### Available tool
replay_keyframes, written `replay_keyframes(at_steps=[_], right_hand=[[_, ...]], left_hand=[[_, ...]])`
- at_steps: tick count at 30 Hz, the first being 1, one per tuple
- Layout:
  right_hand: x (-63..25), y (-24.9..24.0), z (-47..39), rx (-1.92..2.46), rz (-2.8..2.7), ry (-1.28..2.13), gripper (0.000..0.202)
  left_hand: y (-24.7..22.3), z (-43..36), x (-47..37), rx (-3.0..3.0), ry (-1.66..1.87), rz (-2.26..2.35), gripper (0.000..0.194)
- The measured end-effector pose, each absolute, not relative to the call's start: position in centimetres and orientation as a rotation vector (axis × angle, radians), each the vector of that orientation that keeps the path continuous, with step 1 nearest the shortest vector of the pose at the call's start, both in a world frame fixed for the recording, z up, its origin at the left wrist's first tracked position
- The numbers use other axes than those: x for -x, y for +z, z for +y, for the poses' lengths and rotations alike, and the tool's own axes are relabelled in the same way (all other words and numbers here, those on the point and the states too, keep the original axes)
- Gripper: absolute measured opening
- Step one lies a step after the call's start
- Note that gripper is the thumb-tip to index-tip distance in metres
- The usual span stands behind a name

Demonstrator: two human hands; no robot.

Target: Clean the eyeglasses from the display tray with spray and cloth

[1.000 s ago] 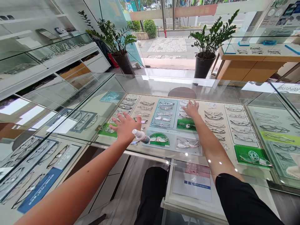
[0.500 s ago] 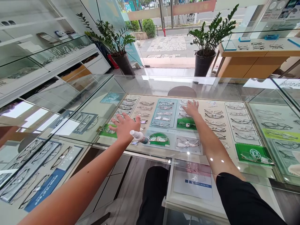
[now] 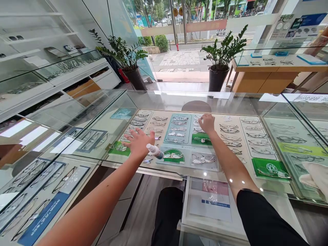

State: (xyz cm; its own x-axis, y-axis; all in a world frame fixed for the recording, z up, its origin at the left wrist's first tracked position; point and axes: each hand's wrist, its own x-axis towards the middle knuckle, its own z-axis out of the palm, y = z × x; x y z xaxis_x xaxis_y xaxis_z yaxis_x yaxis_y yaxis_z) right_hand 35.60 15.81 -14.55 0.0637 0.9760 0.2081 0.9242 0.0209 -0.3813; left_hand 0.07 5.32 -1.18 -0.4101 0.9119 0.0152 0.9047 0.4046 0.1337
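My left hand [image 3: 139, 143] rests on the glass top of the display case, fingers spread wide and nothing in its grip. Close beside its wrist, a small white spray bottle [image 3: 155, 151] stands on the glass, looking tilted in this wide view. Farther right, my right hand [image 3: 207, 123] is over the same glass with its fingers curled in. Whether anything sits inside those fingers is hidden. Under the pane lie rows of eyeglasses [image 3: 178, 128] on pale blue and cream trays, with a green card [image 3: 202, 139] below my right hand.
A pulled-out drawer [image 3: 189, 218] is near my knee. At right, a pale cloth-like thing [image 3: 314, 176] lies on the glass. More cases flank me on the left [image 3: 64, 191] and right. Two potted plants [image 3: 217, 73] stand before the glass doors.
My right hand's fingers have gone from spread to curled. My left hand stays spread on the glass by the bottle. The view has tilted up, showing more of the street.
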Motion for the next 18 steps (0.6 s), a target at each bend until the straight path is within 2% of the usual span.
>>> replay_keyframes(at_steps=[6,11,15,18], right_hand=[[-31.7,-10.9,11.2,1.726,-1.952,0.068,0.041],[-27.8,-10.5,4.6,1.478,-2.209,0.078,0.021],[-26.4,-10.5,-1.2,1.4,-2.309,0.114,0.015],[-26.5,-9.7,-5.3,1.386,-2.344,0.197,0.014]], left_hand=[[-0.7,5.2,-0.2,-1.673,0.235,2.553,0.099],[-0.9,5.2,0.0,-1.713,0.382,2.529,0.097],[-0.4,4.8,-0.1,-1.715,0.477,2.507,0.094],[0.0,4.4,-0.2,-1.718,0.504,2.479,0.099]])
